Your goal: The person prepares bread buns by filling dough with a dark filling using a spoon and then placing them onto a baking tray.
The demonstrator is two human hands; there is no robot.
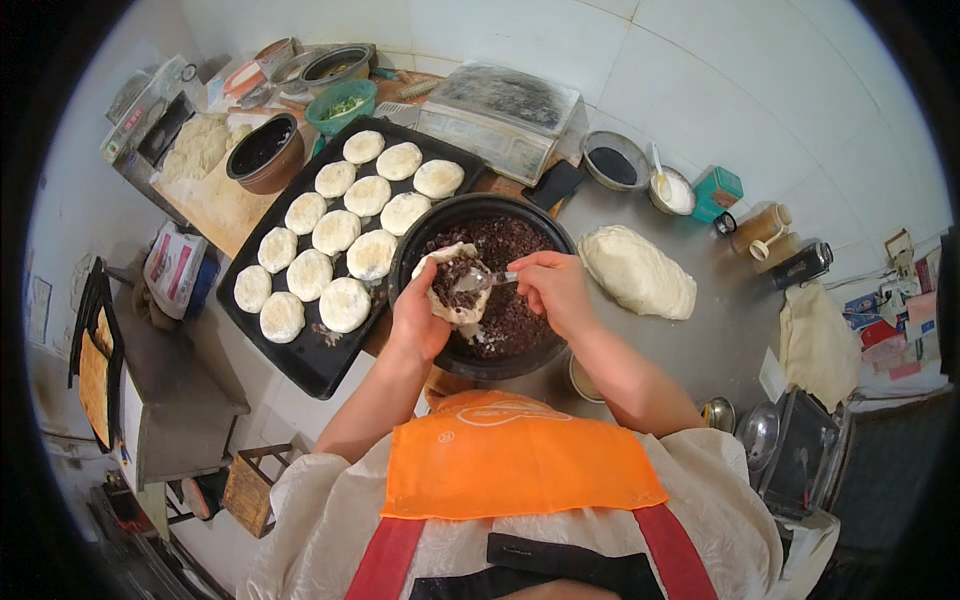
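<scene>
Open dough (459, 314) w/ dk filling (453, 273), spoon (481, 281) against it, over blk bowl (489, 370).

I get even, fairly bright light, soft shadows and a dull sheen on the metal table (718, 345); the left hand (418, 318) and right hand (556, 290) look reasonably sharp, while the fisheye bends the tiled wall (720, 70) and blackens the corners

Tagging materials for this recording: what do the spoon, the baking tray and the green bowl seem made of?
Spoon: probably smooth metal, from its silvery glint. Baking tray: likely metal, matte black, from its dull surface and rim. Green bowl: perhaps smooth plastic, given its even colour; enamel remains possible.
</scene>
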